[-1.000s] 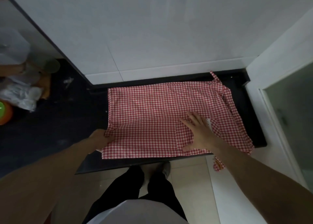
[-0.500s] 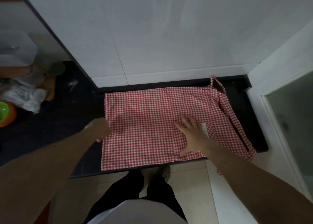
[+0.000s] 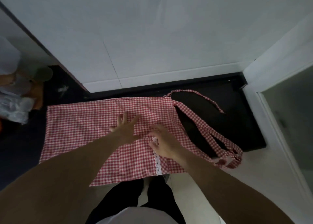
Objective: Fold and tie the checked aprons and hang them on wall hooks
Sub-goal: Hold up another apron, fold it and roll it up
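Now the red and white checked cloth apron lay spread flat on the black stone counter. It covered the counter's middle and left part, and its near edge hung over the front edge. Its long checked ties ran across the bare right part of the counter, and their ends bunched at the front right corner. One thin tie curved along the back edge.

The left hand rested flat on the middle of the apron, with its fingers straight and spread wide. The right hand was just beside it, on the apron by a strip of white lace trim. Its fingers were bent down onto the cloth, but I cannot tell if they pinched it.

A white tiled wall stood behind the counter. Some crinkly clear plastic bags sat at the far left.
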Available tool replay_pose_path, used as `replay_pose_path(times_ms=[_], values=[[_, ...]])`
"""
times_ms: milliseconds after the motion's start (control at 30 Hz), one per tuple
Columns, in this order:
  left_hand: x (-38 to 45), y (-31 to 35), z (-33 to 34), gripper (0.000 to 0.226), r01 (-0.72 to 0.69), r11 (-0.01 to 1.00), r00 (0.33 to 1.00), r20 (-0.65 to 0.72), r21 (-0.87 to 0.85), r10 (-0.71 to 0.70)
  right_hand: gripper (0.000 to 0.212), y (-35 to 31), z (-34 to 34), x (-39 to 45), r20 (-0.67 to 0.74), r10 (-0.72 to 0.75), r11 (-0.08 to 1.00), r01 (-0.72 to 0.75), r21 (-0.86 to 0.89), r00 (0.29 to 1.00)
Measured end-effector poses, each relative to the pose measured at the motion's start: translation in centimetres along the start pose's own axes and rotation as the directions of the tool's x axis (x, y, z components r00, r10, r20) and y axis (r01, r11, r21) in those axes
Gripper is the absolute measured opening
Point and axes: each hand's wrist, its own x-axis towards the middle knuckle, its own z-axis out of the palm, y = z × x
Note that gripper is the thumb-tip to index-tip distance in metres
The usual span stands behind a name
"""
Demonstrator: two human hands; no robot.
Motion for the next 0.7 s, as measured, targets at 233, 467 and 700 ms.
replay_pose_path(times_ms=[233, 467, 700], values=[[1.0, -0.1, -1.4, 0.087, 0.088, 0.994, 0.995, 0.033, 0.066, -0.091, 0.075, 7.8, -4.9, -1.6, -0.286, 0.435, 0.87, -0.48, -0.108, 0.854], [3.0, 4.8, -2.1, 0.087, -0.025, 0.986, 0.962, -0.265, 0.163, 0.068, 0.044, 10.6, -7.0, -2.5, -0.223, 0.518, 0.828, -0.549, -0.11, 0.826], [6.2, 6.0, -1.7, 0.114, -0.294, 0.926, 0.946, -0.065, 0.235, 0.317, 0.015, 11.9, -10.9, -1.1, -0.144, 0.567, 0.822, -0.568, 0.036, 0.811]])
